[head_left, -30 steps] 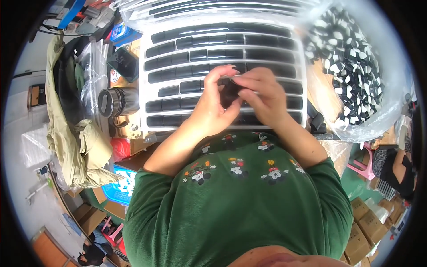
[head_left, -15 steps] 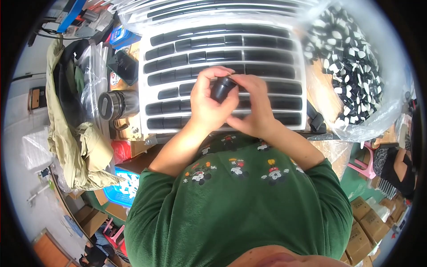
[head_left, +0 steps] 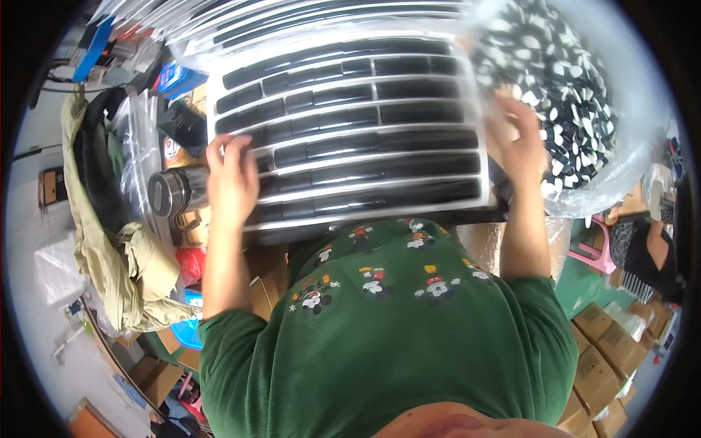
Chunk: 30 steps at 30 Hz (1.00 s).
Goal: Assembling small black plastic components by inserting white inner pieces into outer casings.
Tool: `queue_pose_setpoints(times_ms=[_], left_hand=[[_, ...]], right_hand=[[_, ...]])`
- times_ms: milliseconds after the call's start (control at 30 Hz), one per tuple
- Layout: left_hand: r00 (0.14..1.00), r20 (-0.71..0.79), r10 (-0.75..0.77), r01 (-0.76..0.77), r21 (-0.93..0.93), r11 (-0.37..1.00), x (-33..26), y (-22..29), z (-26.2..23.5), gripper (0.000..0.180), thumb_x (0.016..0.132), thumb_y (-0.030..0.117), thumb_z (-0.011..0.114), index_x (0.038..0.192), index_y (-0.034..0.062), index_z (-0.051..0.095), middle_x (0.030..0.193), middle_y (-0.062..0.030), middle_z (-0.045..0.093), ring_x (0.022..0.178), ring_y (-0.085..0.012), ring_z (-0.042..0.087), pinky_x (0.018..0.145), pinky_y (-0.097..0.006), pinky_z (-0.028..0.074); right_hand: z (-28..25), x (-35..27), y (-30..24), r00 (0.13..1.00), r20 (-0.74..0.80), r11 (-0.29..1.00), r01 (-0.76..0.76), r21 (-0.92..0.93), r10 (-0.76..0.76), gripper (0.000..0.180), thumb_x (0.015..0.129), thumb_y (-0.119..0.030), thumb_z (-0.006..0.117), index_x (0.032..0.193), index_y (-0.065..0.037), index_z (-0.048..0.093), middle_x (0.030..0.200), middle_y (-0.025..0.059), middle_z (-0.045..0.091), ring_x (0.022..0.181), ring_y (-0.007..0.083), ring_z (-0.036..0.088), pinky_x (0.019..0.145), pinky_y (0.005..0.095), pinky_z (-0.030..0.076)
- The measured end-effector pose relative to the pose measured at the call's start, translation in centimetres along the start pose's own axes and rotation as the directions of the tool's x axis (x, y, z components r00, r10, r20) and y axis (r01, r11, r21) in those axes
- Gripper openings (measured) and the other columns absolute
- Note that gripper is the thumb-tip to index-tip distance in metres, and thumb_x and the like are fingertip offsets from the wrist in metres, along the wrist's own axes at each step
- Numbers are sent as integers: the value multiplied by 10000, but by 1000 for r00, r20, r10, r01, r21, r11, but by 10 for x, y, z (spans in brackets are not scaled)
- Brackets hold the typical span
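Rows of short black cylinders [head_left: 380, 164] lie end to end in a white slotted tray [head_left: 480, 168] in front of me. My left hand [head_left: 234, 182] is over the tray's left edge, fingers apart and bent downward at the left end of a row. Dark pieces lie beside and under those fingertips; I cannot make out a held one. Off the tray's right side, my right hand [head_left: 523, 142] is lifted with its fingers loosely apart and blurred. It is beside a clear plastic bag [head_left: 635, 171] full of small black-and-white pieces [head_left: 569, 95].
A lidded metal-and-glass cup [head_left: 174, 193] lies left of the tray, below a dark phone [head_left: 186, 128]. A khaki jacket [head_left: 95, 219] hangs at the left. Plastic film [head_left: 321, 40] covers more rows behind. Cardboard boxes [head_left: 606, 358] and a pink stool [head_left: 599, 248] are at the lower right.
My hands, together around a black cylinder above the tray's middle, have parted. The left went to the tray's left edge, the right toward the bag. The view has shifted slightly.
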<state>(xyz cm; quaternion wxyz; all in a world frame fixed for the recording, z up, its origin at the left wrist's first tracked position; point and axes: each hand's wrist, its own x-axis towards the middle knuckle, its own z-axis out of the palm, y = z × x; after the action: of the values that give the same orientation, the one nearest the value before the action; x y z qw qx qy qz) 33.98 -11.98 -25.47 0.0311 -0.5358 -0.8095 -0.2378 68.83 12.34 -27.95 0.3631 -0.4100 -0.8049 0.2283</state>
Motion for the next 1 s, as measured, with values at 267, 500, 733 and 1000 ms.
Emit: queue_pose_setpoints(times_ms=[267,500,733,1000], left_hand=[[989,128,80,-81,5,997,-38,-35,4,384,779,-43,502,1154,36,513,1300,-199,485,1223,-415,424,1027,-436,354],[995,104,-2,10,-78,997,-53,-48,6,381,875,56,522,1248,17,456,1292,-213,501,1251,-410,414,1030,-428,349],[1000,-11,29,-28,148,989,-50,-57,19,252,865,103,605,1110,48,616,1167,-159,605,1124,-324,554,941,-372,441],[954,-279,-113,134,56,989,-28,-40,43,112,809,150,695,819,51,645,878,-102,585,861,-290,581,782,-372,462]], right_hand=[[-65,18,59,964,-9,964,-264,24,264,357,833,-106,685,1169,-31,592,1054,53,607,959,118,561,846,252,463],[-60,21,74,953,66,955,-297,26,295,345,841,-118,680,1164,-30,596,1060,52,623,934,111,579,840,241,460],[-56,20,74,949,125,956,-293,4,291,318,835,-92,677,1135,-20,599,1069,53,625,983,123,580,872,239,443],[-52,29,53,943,62,927,-308,-212,327,315,818,-174,680,1094,-33,622,1014,78,656,920,152,622,822,262,471]])
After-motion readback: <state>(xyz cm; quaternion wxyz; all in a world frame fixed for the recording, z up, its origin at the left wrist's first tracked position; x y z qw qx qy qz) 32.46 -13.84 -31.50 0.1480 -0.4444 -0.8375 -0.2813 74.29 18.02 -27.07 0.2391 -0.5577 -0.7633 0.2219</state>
